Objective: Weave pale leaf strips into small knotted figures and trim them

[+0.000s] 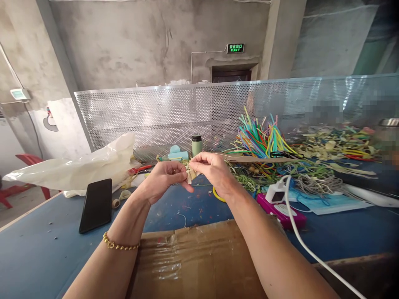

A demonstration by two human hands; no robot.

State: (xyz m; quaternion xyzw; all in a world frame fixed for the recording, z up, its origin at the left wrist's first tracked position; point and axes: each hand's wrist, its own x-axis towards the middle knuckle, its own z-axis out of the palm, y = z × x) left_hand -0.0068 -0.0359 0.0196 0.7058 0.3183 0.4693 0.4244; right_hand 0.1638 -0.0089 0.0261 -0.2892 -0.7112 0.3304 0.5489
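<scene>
A small cream-coloured piece, thin and folded like a fabric petal [191, 175], is held up between my two hands above the blue table. My left hand [166, 178] pinches its left side with thumb and fingers. On the upper right, my right hand [215, 169] is closed in a pinch at the piece, and a thin pale strand runs off to the right behind it. What exactly lies between the right fingertips is too small to make out. Below my forearms is a brown cardboard sheet [199, 261] with clear tape on it.
A black phone [96, 205] and a large plastic bag [93, 164] lie to the left. Behind my hands stands a green bottle [196, 146]. On the right are colourful pipe cleaners [262, 135], green strands, a magenta power strip [294, 216] with a white cable, and a blue mask [335, 202].
</scene>
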